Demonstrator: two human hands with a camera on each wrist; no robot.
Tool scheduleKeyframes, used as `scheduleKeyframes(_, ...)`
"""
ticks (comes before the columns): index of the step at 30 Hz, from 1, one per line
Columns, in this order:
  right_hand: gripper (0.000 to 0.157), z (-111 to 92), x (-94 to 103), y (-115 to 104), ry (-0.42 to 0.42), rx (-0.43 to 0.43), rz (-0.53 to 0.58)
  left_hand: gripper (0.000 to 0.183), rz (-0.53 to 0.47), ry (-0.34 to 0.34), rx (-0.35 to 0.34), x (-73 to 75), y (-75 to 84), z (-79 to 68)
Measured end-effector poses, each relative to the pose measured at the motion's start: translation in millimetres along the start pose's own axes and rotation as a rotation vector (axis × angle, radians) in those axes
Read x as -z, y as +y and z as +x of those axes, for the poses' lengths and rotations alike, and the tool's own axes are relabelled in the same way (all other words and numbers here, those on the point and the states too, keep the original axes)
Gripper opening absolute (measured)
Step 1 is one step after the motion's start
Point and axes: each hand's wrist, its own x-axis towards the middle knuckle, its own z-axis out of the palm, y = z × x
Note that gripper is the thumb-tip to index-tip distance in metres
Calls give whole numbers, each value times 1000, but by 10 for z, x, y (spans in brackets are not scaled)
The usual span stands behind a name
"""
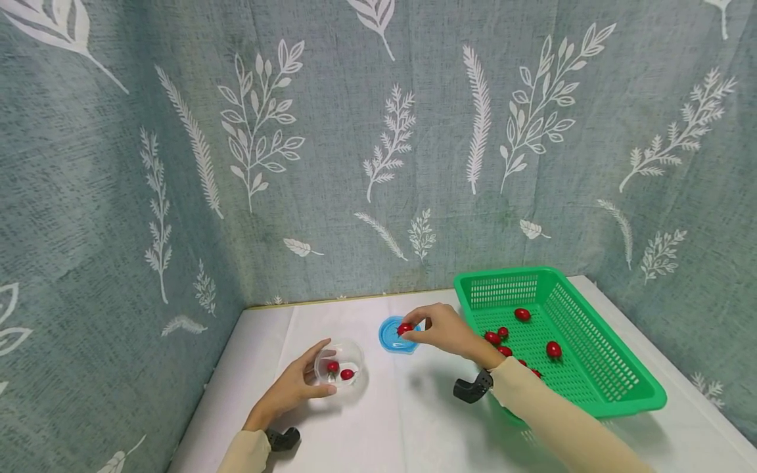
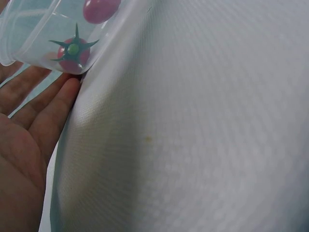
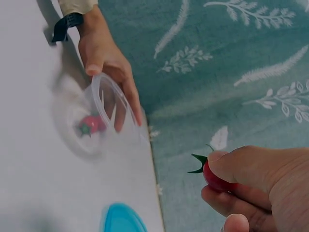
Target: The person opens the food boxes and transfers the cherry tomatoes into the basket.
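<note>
My left hand [image 1: 294,382] holds a clear plastic cup [image 1: 355,353] by its side, the thumb near me and the fingers round the far side. Two red cherry tomatoes [image 1: 347,374] lie in the bottom of this cup; one shows its green star-shaped stem cap [image 2: 73,48] through the wall in the left wrist view. Between thumb and fingers my right hand [image 1: 442,328] pinches another cherry tomato [image 3: 216,179], its green cap sticking out past the fingertips. In the head view that tomato overlaps a blue lid [image 1: 388,339] on the table, right of the cup.
A green slotted basket [image 1: 591,328] stands at the right with several cherry tomatoes [image 1: 554,350] in it; my right forearm passes over its near left side. White cloth covers the table [image 1: 367,433]. Grey-green leaf-patterned curtains [image 1: 343,164] close off the back and sides.
</note>
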Motion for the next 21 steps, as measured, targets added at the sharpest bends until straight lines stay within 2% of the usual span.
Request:
scheduleKeyframes(4,16,-73,97,94,-7,-2,27,102,5,4,6,-7,-7,0)
scheduleKeyframes(8,17,-150,184,199,-9,-40,47,101,-2,0,6,-9,-10,-4)
scheduleKeyframes(21,19,-353,475,464,101,-143,18,106,20,14,6,-13,-5,19)
